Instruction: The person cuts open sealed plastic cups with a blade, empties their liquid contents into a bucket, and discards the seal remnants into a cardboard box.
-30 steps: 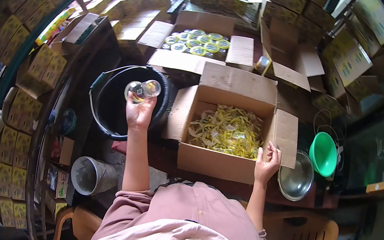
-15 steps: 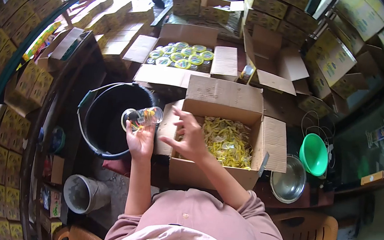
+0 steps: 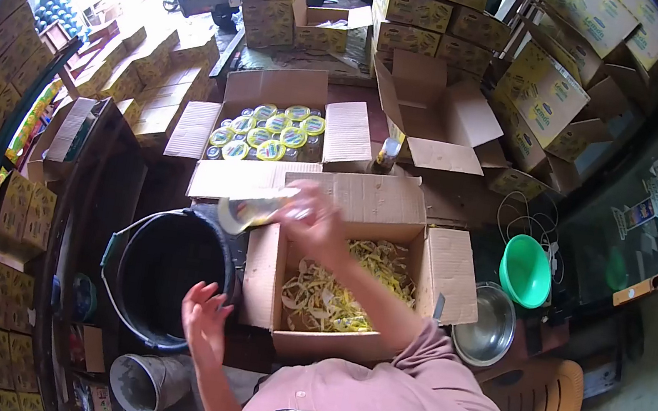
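Observation:
My right hand (image 3: 311, 224) is wrapped round a clear jar (image 3: 248, 211), blurred by motion, above the left flap of an open cardboard box (image 3: 334, 347). Yellow and pale strips (image 3: 350, 293) lie inside that box. Over the front right rim of a black bucket (image 3: 137, 263) is my left hand (image 3: 205, 318), fingers apart and nothing in them. Beyond my right hand stands another open carton (image 3: 253, 174) holding several jars with yellow-rimmed lids (image 3: 269, 149).
A green bowl (image 3: 526, 271) and a metal bowl (image 3: 485, 324) sit at the right. An open carton (image 3: 437, 155) stands behind, with a small bottle (image 3: 386, 155) beside it. A grey bucket (image 3: 140, 385) is at lower left. Stacked cartons (image 3: 411, 7) stand farther back.
The jar has passed from my left hand to my right hand and moved forward. My left hand has drawn back toward me. The view has shifted, showing more of the background.

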`<state>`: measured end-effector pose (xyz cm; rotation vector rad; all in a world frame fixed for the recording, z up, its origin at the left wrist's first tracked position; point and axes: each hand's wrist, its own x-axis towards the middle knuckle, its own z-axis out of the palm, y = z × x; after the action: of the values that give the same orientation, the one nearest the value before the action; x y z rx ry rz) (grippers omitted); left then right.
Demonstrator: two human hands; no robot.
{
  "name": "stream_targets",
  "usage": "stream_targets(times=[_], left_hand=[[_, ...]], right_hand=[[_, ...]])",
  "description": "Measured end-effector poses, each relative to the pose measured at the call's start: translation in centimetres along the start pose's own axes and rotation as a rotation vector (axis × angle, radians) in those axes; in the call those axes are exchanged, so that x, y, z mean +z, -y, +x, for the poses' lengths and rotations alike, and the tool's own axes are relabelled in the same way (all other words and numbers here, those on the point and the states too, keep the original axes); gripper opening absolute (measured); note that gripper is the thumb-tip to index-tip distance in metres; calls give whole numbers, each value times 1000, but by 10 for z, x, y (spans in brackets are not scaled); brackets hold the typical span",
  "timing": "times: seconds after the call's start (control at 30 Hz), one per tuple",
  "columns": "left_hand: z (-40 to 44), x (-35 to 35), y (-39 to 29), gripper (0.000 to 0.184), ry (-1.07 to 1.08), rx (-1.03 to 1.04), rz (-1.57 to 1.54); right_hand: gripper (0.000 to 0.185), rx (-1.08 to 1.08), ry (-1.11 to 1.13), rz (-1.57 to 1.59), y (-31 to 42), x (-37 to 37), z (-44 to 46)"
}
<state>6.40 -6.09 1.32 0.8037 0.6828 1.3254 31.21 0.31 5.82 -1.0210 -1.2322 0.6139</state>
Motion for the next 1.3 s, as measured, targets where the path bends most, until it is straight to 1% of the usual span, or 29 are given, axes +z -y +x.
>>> stream_targets(times=[0.03, 0.07, 0.1, 0.17, 0.23, 0.3, 0.33, 0.37, 0.43, 0.47, 0.5, 0.57, 0.6, 0.67, 0.7, 0.73, 0.83, 0.87, 0.97, 1.07, 1.17, 1.3], left_hand=[[0, -1, -1, 42, -203, 179, 258], [1, -12, -1, 35, -309, 363, 567], [1, -19, 0, 35, -390, 470, 697], [4, -37, 0, 36, -445, 518, 1123], [8, -34, 5, 36, -463, 493, 1082], [10, -24, 7, 34, -430, 501, 1292], [10, -23, 7, 33, -427, 493, 1305], [10, -23, 7, 33, -424, 483, 1321], [10, -26, 7, 31, -457, 446, 1316], [11, -25, 7, 30, -463, 427, 1326], [11, -24, 7, 29, -468, 408, 1337], [12, -20, 6, 28, -467, 368, 1364], [13, -19, 5, 27, -466, 349, 1377], [14, -20, 6, 26, -476, 336, 1370], [14, -21, 6, 26, -482, 330, 1368], [15, -21, 6, 25, -482, 326, 1377], [17, -16, 4, 21, -484, 300, 1447], [18, -12, 5, 20, -501, 308, 1440], [19, -14, 6, 20, -486, 291, 1438], [21, -15, 7, 20, -474, 267, 1450], [21, -14, 7, 19, -478, 258, 1447], [18, -19, 5, 20, -456, 279, 1460]], right_hand=[[34, -121, -141, 97, -23, -23, 18], [29, -230, -142, -194, -22, -63, 39], [30, -323, -270, -335, -8, -89, 56], [35, -199, -390, -618, -12, -143, 81], [38, -147, -412, -838, -26, -183, 97], [39, -122, -403, -898, -54, -207, 107], [40, -112, -398, -927, -68, -214, 112], [40, 3, -386, -909, -82, -217, 115], [41, 79, -318, -964, -101, -215, 119], [42, 163, -292, -995, -113, -214, 121], [46, 214, -253, -1005, -131, -217, 122], [48, 271, -221, -1020, -166, -222, 120], [50, 178, -304, -1008, -184, -223, 116], [49, 278, -199, -921, -216, -232, 106], [48, 327, -147, -875, -219, -230, 103], [47, 399, -179, -843, -220, -229, 98], [46, 291, -211, -935, -227, -227, 91], [44, 319, -221, -926, -229, -227, 90], [45, 329, -218, -1049, -230, -227, 89], [49, 358, -202, -1051, -235, -231, 84], [50, 410, -220, -965, -230, -227, 83], [50, 449, -177, -1024, -236, -234, 82]])
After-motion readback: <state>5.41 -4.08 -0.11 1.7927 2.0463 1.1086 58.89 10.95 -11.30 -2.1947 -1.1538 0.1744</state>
